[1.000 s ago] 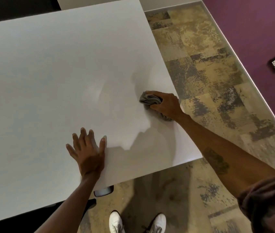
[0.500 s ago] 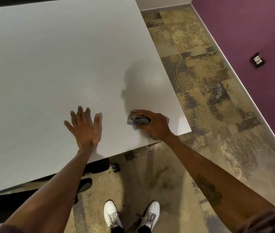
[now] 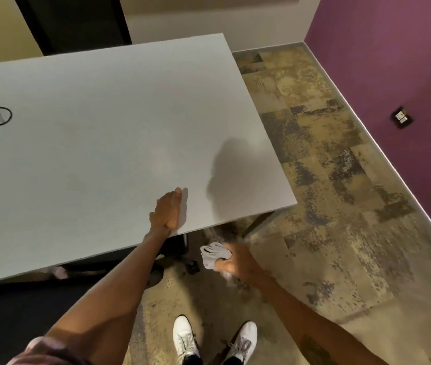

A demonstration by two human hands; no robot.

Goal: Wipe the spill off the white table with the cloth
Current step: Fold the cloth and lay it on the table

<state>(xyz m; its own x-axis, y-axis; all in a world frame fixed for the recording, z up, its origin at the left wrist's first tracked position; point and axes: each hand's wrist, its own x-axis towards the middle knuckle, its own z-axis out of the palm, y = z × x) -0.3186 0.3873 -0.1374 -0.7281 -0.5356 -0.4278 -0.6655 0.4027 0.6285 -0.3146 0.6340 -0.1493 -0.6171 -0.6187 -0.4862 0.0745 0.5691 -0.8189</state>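
An office room: plain white table (image 3: pixel 103 143), patterned carpet tiles (image 3: pixel 314 180), purple wall (image 3: pixel 393 61).

No legible text, label, brand, number or sign was found on the white table (image 3: pixel 98 143) or on anything around it in the head view.

My one view: head-worn, wide-angle, looking steeply down and forward past my forearms onto the white table's (image 3: pixel 98 143) near right corner, patterned floor (image 3: pixel 327 212) and white shoes (image 3: pixel 186 338).
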